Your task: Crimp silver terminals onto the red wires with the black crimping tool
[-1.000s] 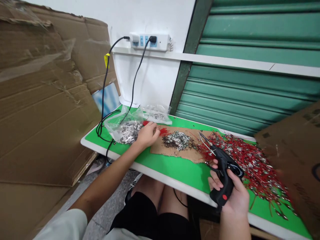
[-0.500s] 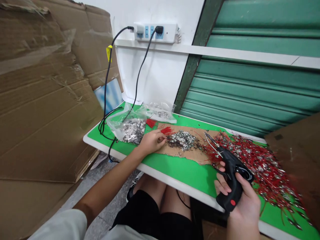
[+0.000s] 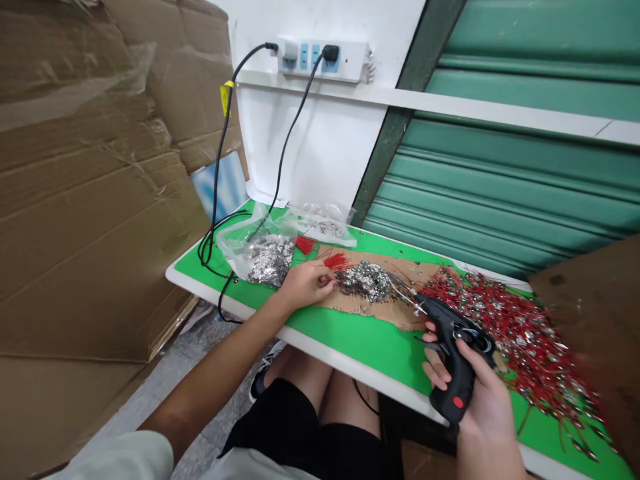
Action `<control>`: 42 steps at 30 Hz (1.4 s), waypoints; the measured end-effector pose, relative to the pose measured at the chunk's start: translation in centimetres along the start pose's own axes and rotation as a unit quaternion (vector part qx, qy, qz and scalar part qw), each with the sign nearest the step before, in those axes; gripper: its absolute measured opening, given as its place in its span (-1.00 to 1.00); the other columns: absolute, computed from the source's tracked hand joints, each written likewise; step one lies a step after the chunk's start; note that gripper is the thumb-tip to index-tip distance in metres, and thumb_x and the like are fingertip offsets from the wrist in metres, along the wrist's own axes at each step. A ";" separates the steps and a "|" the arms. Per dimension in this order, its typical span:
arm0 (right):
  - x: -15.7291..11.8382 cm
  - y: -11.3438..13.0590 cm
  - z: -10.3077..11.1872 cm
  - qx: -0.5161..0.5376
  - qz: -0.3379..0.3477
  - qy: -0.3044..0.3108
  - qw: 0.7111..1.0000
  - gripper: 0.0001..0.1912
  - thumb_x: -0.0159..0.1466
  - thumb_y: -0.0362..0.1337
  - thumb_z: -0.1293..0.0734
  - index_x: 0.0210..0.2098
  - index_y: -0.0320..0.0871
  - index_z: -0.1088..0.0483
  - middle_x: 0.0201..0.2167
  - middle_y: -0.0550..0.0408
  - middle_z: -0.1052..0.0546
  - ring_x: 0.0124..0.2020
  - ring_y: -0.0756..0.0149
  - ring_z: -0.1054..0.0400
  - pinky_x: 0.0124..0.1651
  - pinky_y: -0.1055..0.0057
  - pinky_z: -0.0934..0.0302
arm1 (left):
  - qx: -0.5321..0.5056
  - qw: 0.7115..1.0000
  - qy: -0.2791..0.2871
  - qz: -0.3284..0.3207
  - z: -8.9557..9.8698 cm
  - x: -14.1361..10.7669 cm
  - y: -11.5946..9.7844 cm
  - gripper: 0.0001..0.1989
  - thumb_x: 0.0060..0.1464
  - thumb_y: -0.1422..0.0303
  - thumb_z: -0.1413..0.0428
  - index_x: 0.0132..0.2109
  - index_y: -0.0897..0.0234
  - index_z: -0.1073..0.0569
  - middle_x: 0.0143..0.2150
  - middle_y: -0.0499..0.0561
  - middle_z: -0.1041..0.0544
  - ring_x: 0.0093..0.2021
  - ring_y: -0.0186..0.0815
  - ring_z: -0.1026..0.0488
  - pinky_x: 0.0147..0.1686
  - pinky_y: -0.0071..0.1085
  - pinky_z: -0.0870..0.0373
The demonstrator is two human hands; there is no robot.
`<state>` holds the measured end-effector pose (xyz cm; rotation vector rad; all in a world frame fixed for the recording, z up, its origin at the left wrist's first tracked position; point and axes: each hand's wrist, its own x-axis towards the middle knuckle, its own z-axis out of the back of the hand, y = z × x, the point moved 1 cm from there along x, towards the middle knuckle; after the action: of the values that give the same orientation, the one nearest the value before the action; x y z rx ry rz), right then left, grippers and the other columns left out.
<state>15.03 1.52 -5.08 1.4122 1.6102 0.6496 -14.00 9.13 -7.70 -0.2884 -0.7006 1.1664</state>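
Note:
My right hand (image 3: 477, 380) is wrapped round the handle of a black soldering gun (image 3: 453, 357), whose metal tip points left over a pile of small silver metal pieces (image 3: 367, 281). Those pieces lie on a strip of brown cardboard (image 3: 345, 308). At the pile's left edge my left hand (image 3: 307, 283) is closed, thumb and finger pinched together; whatever they hold is too small to make out. Just beyond it lie cut red wires (image 3: 336, 260). To the right of the gun spreads a large heap of red wires with silver pieces (image 3: 530, 340).
Clear plastic bags of silver parts (image 3: 270, 260) rest at the table's back left. Black cables run from a wall power strip (image 3: 323, 59) to the green tabletop (image 3: 345, 333). Large cardboard boxes (image 3: 90, 253) stand on the left, and a green shutter (image 3: 500, 187) is behind.
The soldering gun has moved left, bringing its tip to the silver pile. My left hand stays pinched beside the pile, and the view has shifted slightly.

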 end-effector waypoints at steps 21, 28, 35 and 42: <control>1.7 -1.9 -2.2 -0.185 -0.097 0.035 0.977 -0.64 -0.04 -0.08 -0.53 -0.37 -0.23 -0.57 -0.72 0.16 -0.28 -0.70 0.44 -0.12 -0.71 0.53 -0.03 | -0.002 1.000 0.017 0.011 0.2 0.0 -0.2 -0.88 0.04 0.31 -0.14 -0.35 0.25 -0.52 -0.41 -0.05 -0.46 -0.41 -0.43 -0.36 -0.39 -0.51 -0.21; 1.8 -1.9 -2.2 -0.185 -0.105 0.029 0.977 -0.64 -0.05 -0.09 -0.54 -0.38 -0.23 -0.57 -0.70 0.14 -0.31 -0.69 0.46 -0.14 -0.69 0.53 -0.04 | -0.013 1.000 0.011 0.010 -0.1 0.0 0.1 -0.90 0.01 0.33 -0.15 -0.37 0.24 -0.52 -0.42 -0.07 -0.47 -0.42 -0.43 -0.36 -0.40 -0.51 -0.19; 1.8 -1.9 -2.3 -0.174 -0.101 0.023 0.979 -0.57 -0.07 -0.09 -0.56 -0.27 -0.23 -0.58 -0.66 0.10 -0.38 -0.70 0.45 -0.15 -0.70 0.52 -0.04 | -0.030 1.000 -0.003 -0.001 -0.3 -0.1 0.3 -0.91 0.02 0.33 -0.14 -0.36 0.24 -0.51 -0.39 -0.07 -0.50 -0.39 -0.44 -0.39 -0.34 -0.51 -0.25; 1.8 -1.9 -2.1 -0.191 -0.106 0.029 0.976 -0.61 -0.04 -0.08 -0.53 -0.33 -0.25 -0.57 -0.70 0.12 -0.34 -0.71 0.46 -0.15 -0.70 0.53 -0.02 | -0.018 1.000 -0.005 -0.001 -0.4 -0.1 0.4 -0.91 0.02 0.33 -0.15 -0.36 0.24 -0.51 -0.40 -0.06 -0.48 -0.40 -0.43 -0.38 -0.38 -0.50 -0.22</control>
<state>12.28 3.20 -6.16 0.9372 1.5527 0.8269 -14.05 9.30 -8.29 -0.3127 -0.7310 1.1556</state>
